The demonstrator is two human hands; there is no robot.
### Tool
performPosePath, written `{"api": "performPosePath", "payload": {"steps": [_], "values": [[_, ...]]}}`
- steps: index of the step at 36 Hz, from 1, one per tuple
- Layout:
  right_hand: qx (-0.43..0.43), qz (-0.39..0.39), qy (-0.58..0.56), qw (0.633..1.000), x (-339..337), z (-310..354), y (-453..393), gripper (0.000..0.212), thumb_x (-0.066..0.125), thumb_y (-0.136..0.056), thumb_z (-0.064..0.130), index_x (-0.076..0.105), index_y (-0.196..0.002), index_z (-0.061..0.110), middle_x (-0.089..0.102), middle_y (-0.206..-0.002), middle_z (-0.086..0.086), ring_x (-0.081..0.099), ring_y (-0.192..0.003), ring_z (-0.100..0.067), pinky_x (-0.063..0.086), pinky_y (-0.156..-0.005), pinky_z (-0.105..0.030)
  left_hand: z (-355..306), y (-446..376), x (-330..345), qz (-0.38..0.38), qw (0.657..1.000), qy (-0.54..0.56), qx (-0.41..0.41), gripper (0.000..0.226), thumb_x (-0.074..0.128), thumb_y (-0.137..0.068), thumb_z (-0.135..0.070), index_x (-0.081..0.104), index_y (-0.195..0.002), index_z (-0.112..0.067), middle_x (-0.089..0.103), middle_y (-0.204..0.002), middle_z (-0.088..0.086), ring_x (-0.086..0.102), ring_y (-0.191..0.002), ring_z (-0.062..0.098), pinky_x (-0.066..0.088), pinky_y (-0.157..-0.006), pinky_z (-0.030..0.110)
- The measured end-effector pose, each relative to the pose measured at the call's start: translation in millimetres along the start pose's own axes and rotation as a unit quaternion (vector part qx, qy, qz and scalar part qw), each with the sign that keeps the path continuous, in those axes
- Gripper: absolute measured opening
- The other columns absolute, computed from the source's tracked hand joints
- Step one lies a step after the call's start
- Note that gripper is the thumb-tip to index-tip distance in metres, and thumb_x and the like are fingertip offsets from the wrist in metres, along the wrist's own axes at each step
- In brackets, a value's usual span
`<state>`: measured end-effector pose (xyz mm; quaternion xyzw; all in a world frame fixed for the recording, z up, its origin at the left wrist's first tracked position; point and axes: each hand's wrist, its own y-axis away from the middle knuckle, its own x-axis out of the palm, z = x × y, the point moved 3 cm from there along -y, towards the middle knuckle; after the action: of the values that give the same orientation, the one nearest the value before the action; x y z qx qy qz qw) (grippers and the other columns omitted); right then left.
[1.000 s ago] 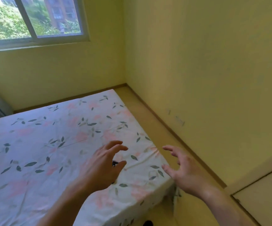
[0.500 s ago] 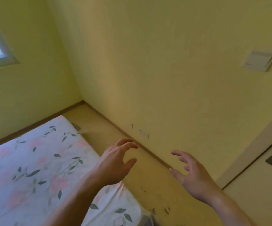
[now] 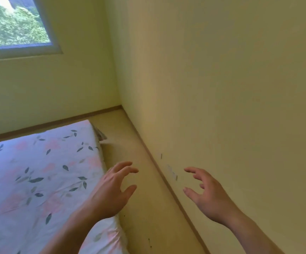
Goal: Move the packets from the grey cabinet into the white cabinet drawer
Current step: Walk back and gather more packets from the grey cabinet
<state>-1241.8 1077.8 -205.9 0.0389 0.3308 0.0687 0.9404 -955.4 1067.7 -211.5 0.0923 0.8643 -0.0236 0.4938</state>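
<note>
No packets, grey cabinet or white cabinet drawer appear in this view. My left hand (image 3: 112,191) hovers over the right edge of the bed, fingers spread and loosely curved, holding nothing. My right hand (image 3: 207,195) is raised over the floor strip beside the wall, fingers spread and relaxed, also holding nothing. The two hands are apart, about a hand's width between them.
A bed with a floral sheet (image 3: 38,180) fills the lower left. A narrow strip of tan floor (image 3: 148,208) runs between the bed and a yellow wall (image 3: 222,88) on the right. A window (image 3: 14,24) is at the upper left.
The view has swung back to the left: the light switch and door frame on the right are gone and the window shows again. Both hands stay raised, spread and free of any object.
</note>
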Motion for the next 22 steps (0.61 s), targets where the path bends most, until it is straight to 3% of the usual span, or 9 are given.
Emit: {"api": "performPosePath", "payload": {"steps": [5,11,15,22], "values": [[-0.054,0.069,0.0,0.996,10.7,27.0,-98.2,0.046,0.068,-0.093,0.035,0.045,-0.13,0.05,0.039,-0.12,0.038,0.043,-0.119,0.001,0.035,-0.101,-0.019,39.3,-42.9,-18.6,-0.041,0.997,-0.001,-0.073,0.041,0.06,-0.095,-0.048,0.047,-0.133,-0.05,0.029,-0.154,-0.026,0.038,-0.141,0.008,0.035,-0.118,0.036],[-0.123,0.111,0.022,0.986,27.7,59.9,-224.2,0.049,0.069,-0.092,0.035,0.046,-0.135,0.047,0.037,-0.122,0.046,0.04,-0.113,0.022,0.033,-0.107,-0.015,93.4,-118.2,-42.9,-0.09,0.987,0.003,-0.135,0.039,0.06,-0.094,-0.05,0.046,-0.131,-0.052,0.029,-0.154,-0.027,0.045,-0.134,0.008,0.044,-0.112,0.035],[-0.137,0.124,0.026,0.982,44.0,82.3,-315.9,0.05,0.07,-0.091,0.034,0.049,-0.134,0.045,0.041,-0.125,0.041,0.043,-0.117,0.018,0.036,-0.107,-0.016,124.1,-178.7,-69.4,-0.102,0.981,0.006,-0.167,0.039,0.059,-0.095,-0.049,0.047,-0.133,-0.049,0.029,-0.155,-0.025,0.039,-0.14,0.008,0.036,-0.116,0.034],[-0.156,0.157,0.015,0.975,75.6,128.4,-451.2,0.05,0.072,-0.09,0.034,0.049,-0.132,0.047,0.041,-0.121,0.04,0.047,-0.118,0.007,0.036,-0.099,-0.012,175.2,-283.8,-130.6,-0.115,0.975,0.0,-0.188,0.039,0.06,-0.096,-0.045,0.049,-0.134,-0.047,0.032,-0.155,-0.023,0.038,-0.141,0.01,0.036,-0.118,0.037]]}}
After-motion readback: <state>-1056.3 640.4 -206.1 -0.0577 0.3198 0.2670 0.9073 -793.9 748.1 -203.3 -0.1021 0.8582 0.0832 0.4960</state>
